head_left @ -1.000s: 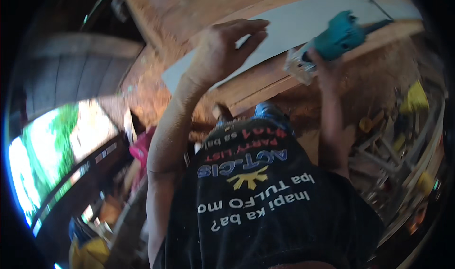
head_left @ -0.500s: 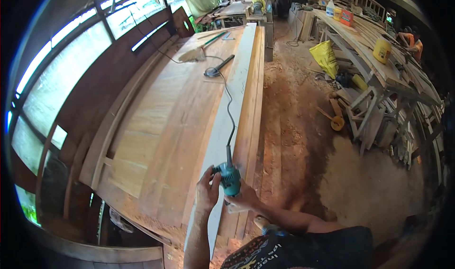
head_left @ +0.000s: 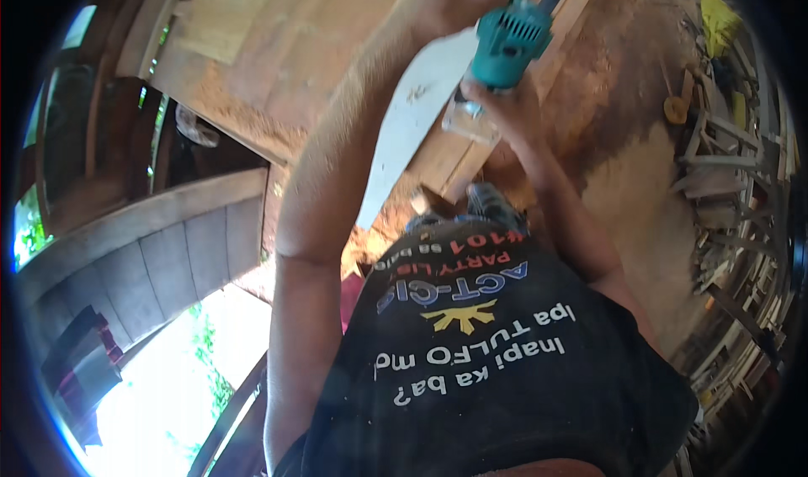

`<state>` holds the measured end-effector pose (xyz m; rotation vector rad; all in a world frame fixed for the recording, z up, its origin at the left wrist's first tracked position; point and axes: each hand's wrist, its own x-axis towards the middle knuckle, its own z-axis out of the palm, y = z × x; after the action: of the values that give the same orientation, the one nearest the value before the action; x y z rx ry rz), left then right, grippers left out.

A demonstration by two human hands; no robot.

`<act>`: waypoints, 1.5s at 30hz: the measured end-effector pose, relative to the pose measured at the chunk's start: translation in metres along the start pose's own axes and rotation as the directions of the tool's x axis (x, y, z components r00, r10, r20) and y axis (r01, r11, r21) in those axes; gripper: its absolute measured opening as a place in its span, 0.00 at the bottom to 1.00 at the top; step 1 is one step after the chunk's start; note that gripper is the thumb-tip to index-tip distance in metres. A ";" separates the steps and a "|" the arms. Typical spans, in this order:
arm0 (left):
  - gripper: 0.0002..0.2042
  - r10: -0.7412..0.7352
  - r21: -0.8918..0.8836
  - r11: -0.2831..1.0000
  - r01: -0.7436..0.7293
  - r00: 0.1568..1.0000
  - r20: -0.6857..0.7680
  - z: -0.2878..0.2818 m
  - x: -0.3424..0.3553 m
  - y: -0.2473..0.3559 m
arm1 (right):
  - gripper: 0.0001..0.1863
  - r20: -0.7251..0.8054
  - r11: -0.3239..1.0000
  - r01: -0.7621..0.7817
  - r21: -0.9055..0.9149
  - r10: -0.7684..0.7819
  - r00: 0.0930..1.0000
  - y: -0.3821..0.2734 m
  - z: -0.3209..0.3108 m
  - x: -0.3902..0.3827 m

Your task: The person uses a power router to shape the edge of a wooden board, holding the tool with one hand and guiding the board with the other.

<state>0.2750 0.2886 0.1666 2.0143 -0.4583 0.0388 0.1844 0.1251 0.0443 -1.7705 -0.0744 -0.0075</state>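
A teal hand-held power tool (head_left: 507,50) with a clear base stands on the edge of a long pale plank (head_left: 412,119). My right hand (head_left: 505,115) grips the tool low, near its base. My left hand (head_left: 446,2) rests on the plank just beside the top of the tool, fingers partly cut off by the frame's upper edge. The plank lies on a stack of wide wooden boards (head_left: 286,48). My dark printed shirt (head_left: 497,359) fills the lower middle of the view.
Sawdust covers the floor (head_left: 623,157) to the right. Wooden frames and offcuts (head_left: 732,182) pile up at the far right. At left are a curved wooden rail (head_left: 135,225) and bright greenery (head_left: 202,376) below it.
The view has swung down close to my body. The tool and plank now sit at the top of the frame, and both hands stay at the tool.
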 end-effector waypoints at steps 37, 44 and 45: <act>0.14 0.204 0.372 0.896 -0.243 0.969 0.141 0.022 -0.230 -0.099 | 0.15 -0.144 0.985 0.122 0.122 -0.104 0.984 -0.038 0.050 -0.100; 0.15 0.210 0.430 0.853 -0.296 0.949 0.237 0.020 -0.239 -0.101 | 0.20 -0.145 0.982 0.126 0.141 -0.105 0.984 -0.034 0.061 -0.114; 0.15 0.228 0.429 0.847 -0.314 0.943 0.241 0.020 -0.240 -0.101 | 0.20 -0.152 0.981 0.130 0.140 -0.109 0.982 -0.030 0.059 -0.114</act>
<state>0.0836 0.3845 0.0175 2.4161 -0.9253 0.1548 0.0665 0.1835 0.0564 -1.6080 -0.0748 -0.2122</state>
